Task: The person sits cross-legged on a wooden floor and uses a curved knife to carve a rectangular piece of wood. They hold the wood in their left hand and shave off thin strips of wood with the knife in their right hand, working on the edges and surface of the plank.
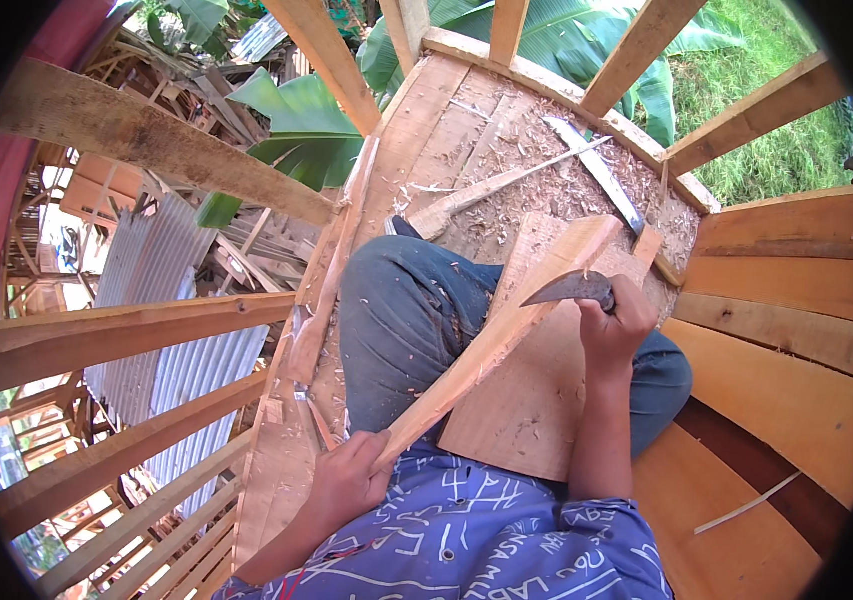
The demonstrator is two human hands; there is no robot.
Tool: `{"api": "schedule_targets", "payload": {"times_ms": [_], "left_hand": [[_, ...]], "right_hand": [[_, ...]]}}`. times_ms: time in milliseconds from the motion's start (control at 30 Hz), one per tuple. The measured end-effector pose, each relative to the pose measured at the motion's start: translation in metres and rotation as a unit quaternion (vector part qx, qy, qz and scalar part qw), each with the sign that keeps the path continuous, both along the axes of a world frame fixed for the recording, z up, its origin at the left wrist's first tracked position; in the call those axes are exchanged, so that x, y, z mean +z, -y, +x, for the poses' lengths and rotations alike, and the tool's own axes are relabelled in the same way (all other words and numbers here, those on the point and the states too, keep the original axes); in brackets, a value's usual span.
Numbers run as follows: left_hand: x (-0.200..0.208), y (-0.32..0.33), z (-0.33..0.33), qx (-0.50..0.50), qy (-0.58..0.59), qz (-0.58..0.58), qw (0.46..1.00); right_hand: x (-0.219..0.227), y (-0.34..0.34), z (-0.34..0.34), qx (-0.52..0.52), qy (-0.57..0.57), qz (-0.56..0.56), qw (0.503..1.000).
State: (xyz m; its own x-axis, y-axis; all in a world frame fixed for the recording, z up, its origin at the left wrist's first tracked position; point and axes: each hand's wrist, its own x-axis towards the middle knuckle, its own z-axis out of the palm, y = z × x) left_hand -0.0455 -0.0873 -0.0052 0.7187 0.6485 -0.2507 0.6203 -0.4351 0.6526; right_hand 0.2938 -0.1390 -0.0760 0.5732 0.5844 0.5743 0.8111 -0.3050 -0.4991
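My left hand [352, 475] is closed around the narrow lower end of a long piece of wood [477, 370], which slants up across my lap and widens toward its far end. In my right hand [622, 325] is a knife [565, 289] with a dark, curved blade pointing left. The blade lies over the wood's right side; whether it touches is hard to tell. Beneath the wood a wide, flat board [517, 420] rests on my folded legs, with a few shavings on it.
A machete [602, 175] and a long carved stick [507, 178] lie among shavings on the plank floor ahead. By my left knee is a narrow bladed tool [315, 418]. Wooden rails [127, 328] border the left and far sides; a plank wall [777, 365] stands right.
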Motion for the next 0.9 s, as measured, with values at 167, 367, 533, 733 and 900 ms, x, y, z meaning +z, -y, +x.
{"api": "schedule_targets", "payload": {"times_ms": [167, 367, 533, 733, 900], "left_hand": [[-0.003, -0.002, -0.001, -0.003, 0.019, 0.002, 1.000], [-0.006, -0.005, -0.003, 0.000, 0.017, -0.018, 1.000], [-0.006, -0.009, -0.003, -0.001, 0.009, -0.018, 1.000], [-0.007, -0.015, -0.006, 0.006, -0.005, -0.050, 0.999], [-0.004, -0.016, -0.006, 0.016, -0.027, -0.060, 0.998]], "right_hand": [[-0.002, 0.001, 0.000, 0.003, -0.030, 0.017, 0.999], [0.018, 0.015, 0.004, 0.130, -0.284, 0.015, 0.950], [0.027, 0.036, 0.005, 0.262, -0.581, 0.001, 0.771], [0.055, 0.031, 0.019, 0.294, -0.672, -0.108, 0.670], [0.043, 0.023, 0.009, 0.260, -0.499, -0.101, 0.820]]}}
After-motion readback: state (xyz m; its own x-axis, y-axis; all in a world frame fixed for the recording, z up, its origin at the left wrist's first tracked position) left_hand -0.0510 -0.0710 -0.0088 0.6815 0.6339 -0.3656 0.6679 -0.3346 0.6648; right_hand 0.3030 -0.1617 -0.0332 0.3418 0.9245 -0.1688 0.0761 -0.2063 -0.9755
